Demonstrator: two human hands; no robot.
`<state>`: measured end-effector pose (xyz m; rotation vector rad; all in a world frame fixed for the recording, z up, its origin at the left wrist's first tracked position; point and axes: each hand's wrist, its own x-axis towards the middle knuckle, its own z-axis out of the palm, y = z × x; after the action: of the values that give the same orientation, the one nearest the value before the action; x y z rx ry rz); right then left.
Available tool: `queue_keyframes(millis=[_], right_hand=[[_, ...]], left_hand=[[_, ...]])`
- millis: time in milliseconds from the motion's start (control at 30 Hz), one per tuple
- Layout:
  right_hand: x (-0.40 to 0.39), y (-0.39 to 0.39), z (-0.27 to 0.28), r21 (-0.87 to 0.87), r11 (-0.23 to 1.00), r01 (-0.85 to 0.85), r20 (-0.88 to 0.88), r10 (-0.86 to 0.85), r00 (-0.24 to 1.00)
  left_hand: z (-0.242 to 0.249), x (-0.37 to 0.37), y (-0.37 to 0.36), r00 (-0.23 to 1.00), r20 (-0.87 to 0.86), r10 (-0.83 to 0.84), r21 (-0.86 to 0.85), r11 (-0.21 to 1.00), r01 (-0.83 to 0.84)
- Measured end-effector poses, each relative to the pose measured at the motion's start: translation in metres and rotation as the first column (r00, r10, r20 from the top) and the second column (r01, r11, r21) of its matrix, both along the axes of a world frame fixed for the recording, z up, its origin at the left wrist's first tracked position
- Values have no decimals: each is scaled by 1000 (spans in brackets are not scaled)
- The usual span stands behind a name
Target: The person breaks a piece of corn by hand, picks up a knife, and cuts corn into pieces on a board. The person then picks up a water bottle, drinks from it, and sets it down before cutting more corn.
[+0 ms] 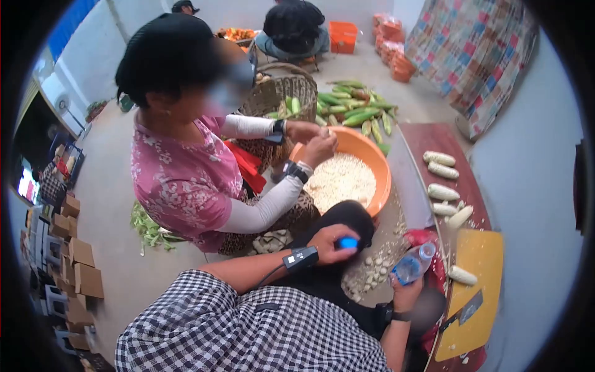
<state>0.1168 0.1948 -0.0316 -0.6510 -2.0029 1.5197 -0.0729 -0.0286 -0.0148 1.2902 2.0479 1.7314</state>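
Observation:
My left hand lies on my dark-trousered knee, its fingers closed on a small bright blue bottle cap. On the other side, my right hand grips a clear plastic water bottle. The bottle is tilted, its mouth pointing up and to the right with no cap on it. Beside it stands a red board bearing several peeled corn cobs. A yellow cutting board lies at its near end, with one cob and a cleaver on it.
At my left, a person in a pink shirt works over an orange basin of corn kernels. Behind are a wicker basket and a heap of green corn. Cut cob pieces litter the floor; cardboard boxes stand far left.

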Motion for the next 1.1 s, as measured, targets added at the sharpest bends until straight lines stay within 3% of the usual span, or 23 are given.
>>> queue_keyframes(millis=[400,600,667,700,767,1100], right_hand=[[5,4,-16,-4,1000,3,-71,-3,998],[6,1,-5,52,999,10,-47,-8,999],[8,-2,-6,13,1000,-25,-50,26,998],[6,-5,-3,-14,999,-29,-54,28,998],[2,-10,9,-85,996,-18,-98,10,995],[-1,6,-15,-36,997,-74,-14,73,997]], left_hand=[[-1,5,-1,997,-67,24,-92,995,-30],[-10,0,0,987,-152,46,0,999,-47],[0,2,-3,998,-51,29,-56,998,-32],[-6,-2,-1,991,-128,36,8,999,-35],[-8,-2,-1,992,-113,48,-25,998,-51],[0,-7,5,996,-86,23,-76,997,-30]])
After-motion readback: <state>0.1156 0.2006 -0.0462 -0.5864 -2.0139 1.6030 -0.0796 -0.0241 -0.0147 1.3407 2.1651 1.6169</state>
